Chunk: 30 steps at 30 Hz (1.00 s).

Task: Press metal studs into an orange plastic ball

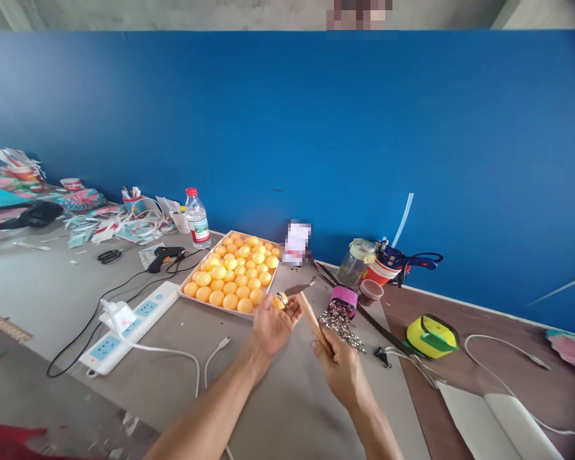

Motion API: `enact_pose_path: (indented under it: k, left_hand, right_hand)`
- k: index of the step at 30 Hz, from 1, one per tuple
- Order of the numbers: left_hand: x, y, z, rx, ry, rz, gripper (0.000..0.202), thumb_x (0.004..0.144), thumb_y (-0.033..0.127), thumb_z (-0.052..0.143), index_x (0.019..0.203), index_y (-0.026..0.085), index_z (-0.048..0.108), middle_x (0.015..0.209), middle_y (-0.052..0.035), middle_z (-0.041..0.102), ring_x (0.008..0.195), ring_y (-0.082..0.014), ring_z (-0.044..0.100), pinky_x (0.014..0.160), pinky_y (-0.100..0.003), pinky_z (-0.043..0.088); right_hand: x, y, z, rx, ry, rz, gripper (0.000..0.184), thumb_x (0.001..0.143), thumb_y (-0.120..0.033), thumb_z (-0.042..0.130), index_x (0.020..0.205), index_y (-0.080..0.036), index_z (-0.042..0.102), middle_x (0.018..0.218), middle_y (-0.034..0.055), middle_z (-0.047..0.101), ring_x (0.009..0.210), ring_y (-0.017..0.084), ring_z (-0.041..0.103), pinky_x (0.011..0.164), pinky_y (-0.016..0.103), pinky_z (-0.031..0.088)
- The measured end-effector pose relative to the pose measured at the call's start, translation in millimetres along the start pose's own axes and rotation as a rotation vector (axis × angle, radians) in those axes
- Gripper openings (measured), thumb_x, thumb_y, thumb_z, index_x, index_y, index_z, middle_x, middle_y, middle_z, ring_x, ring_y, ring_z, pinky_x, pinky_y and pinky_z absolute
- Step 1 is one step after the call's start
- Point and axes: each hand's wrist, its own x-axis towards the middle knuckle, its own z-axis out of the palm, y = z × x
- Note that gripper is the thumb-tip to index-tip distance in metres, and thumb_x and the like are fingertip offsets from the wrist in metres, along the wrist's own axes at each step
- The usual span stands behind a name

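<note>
My left hand (273,326) is raised above the table with its fingers pinched round a single orange ball (280,299). My right hand (338,367) grips the wooden handle of a thin tool (306,306), whose metal tip touches the ball. Just left of the hands lies a white tray (186,297) filled with several orange balls (232,271). To the right of the tool, a tipped pink container (344,299) has spilled a heap of small shiny metal pieces (342,324).
A white power strip (129,326) with cables lies at the left, beside a black glue gun (165,255), scissors (109,256) and a water bottle (197,220). A glass jar (354,262), red cup (378,271) and yellow-green tape measure (431,335) sit at the right. A blue wall stands behind.
</note>
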Motion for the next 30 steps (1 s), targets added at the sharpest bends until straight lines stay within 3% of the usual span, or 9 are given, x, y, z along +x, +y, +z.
enact_pose_path:
  k: [7,14,19,24,30]
  left_hand:
    - [1.1,0.0,-3.6,-0.003,0.016,-0.005,0.03,0.089,0.036,0.043,0.076,0.015,0.059,0.097,-0.0115,0.066,0.095,-0.0209,0.064,0.093,-0.039,0.045]
    - [3.8,-0.8,-2.9,0.019,0.032,-0.011,0.033,0.09,0.041,0.042,0.087,0.015,0.063,0.094,-0.0094,0.068,0.095,-0.0186,0.062,0.096,-0.036,0.041]
    - [3.1,-1.8,-2.0,0.049,0.065,0.013,0.037,0.09,0.046,0.04,0.081,0.018,0.062,0.091,-0.0073,0.068,0.089,-0.0178,0.063,0.094,-0.037,0.042]
    - [1.7,-2.7,0.4,0.069,0.012,-0.001,0.037,0.091,0.045,0.039,0.094,0.017,0.062,0.102,-0.0087,0.066,0.096,-0.0177,0.061,0.092,-0.034,0.044]
    - [3.0,-5.0,-1.1,0.083,0.101,0.038,0.031,0.085,0.047,0.052,0.082,0.017,0.058,0.074,-0.0029,0.06,0.065,-0.0116,0.056,0.072,-0.028,0.048]
  right_hand:
    - [-0.3,2.7,-2.3,0.037,0.091,0.004,0.021,0.084,-0.038,0.045,0.077,-0.018,0.05,0.06,-0.0043,0.039,0.054,0.011,0.036,0.05,0.02,0.031]
    - [-1.2,-1.8,3.5,-0.048,-0.066,-0.005,0.015,0.084,-0.033,0.044,0.081,-0.019,0.05,0.06,-0.0051,0.04,0.053,0.01,0.036,0.05,0.02,0.031]
    - [-1.5,-0.9,3.2,-0.01,0.031,-0.01,0.016,0.085,-0.034,0.044,0.081,-0.019,0.05,0.063,-0.0041,0.043,0.055,0.011,0.038,0.052,0.019,0.033]
    - [-0.8,-1.0,4.4,-0.05,-0.03,-0.021,0.013,0.082,-0.03,0.046,0.078,-0.019,0.051,0.059,-0.0054,0.04,0.053,0.01,0.034,0.05,0.019,0.03]
    - [-1.8,-2.7,3.1,0.017,0.069,-0.021,0.024,0.084,-0.036,0.045,0.088,-0.016,0.057,0.063,-0.003,0.044,0.056,0.011,0.039,0.052,0.02,0.034]
